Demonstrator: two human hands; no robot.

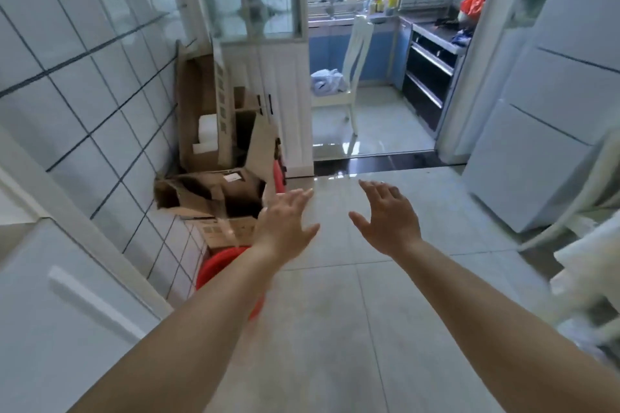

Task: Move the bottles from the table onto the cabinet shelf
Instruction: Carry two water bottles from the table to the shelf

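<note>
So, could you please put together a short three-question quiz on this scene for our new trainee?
1. True or false: the left hand holds a bottle.
2. What lies on the seat of the white chair? A) a crumpled light blue cloth B) a red basin C) a cardboard box
3. Fill in: the open cardboard boxes sit along the tiled wall on the person's ____ side.

Key
1. False: both the left hand and the right hand are empty, fingers spread over the floor.
2. A, the light blue cloth.
3. Left.
</note>
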